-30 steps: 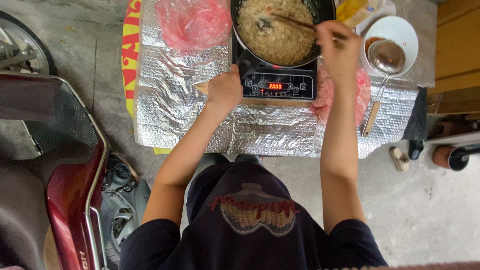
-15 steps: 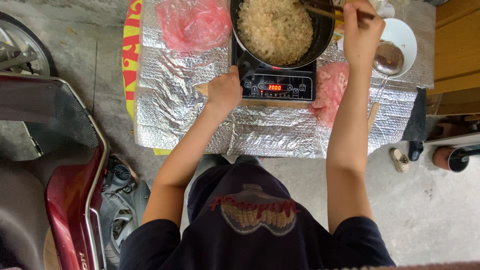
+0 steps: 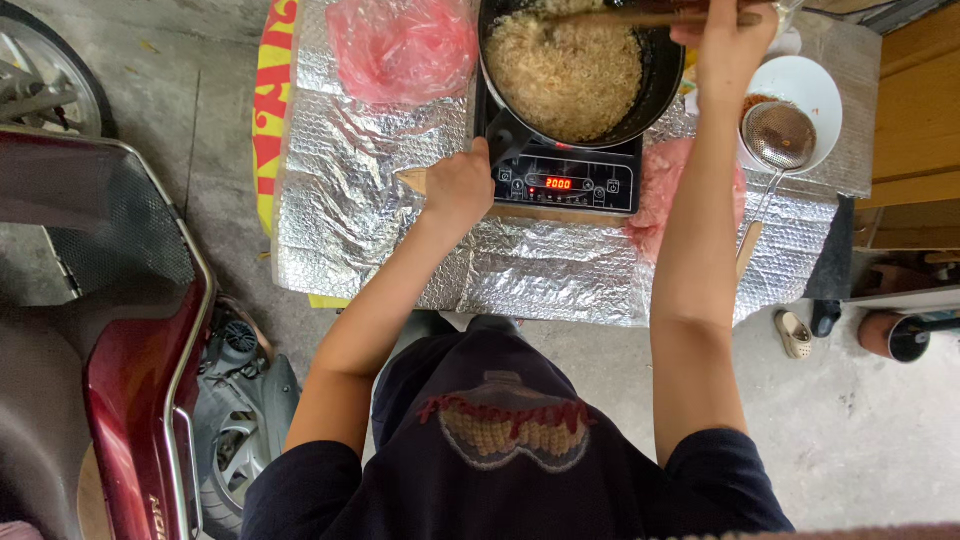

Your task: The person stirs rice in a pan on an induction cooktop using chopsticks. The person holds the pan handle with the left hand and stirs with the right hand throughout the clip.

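— How are the fingers of the right hand (image 3: 728, 40) set?

— They are seen wrapped tight around the long wooden stirring stick (image 3: 640, 17), near its right-hand end. The stick is laid almost level across the top of the picture, its long axis running left to right; its far end is pointed left, over the heap of pale fried rice (image 3: 562, 68). Whether that end is touching the rice cannot be told.

— And the left hand (image 3: 458, 190)?

— Its fingers are curled together by the stub handle of the round black pan (image 3: 640, 100), at the left front corner of the black induction cooker with the red lit display (image 3: 566, 184). Whether the handle is actually gripped cannot be told; the hand is seen touching it or just beside it.

— Where is the pan placed?

— It is set on the cooker, which is stood on a low table covered in crinkled silver foil (image 3: 350, 220). A crumpled pink plastic bag (image 3: 400, 45) is laid to the left of the pan. To the right, a white round bowl (image 3: 815, 85) is seen with a metal mesh skimmer (image 3: 780, 135) resting in it, the skimmer's handle pointed down towards the table's near edge.

— Anything beyond the table?

— A dark red scooter (image 3: 130, 340) is parked on the grey concrete floor (image 3: 870, 430) at the left.
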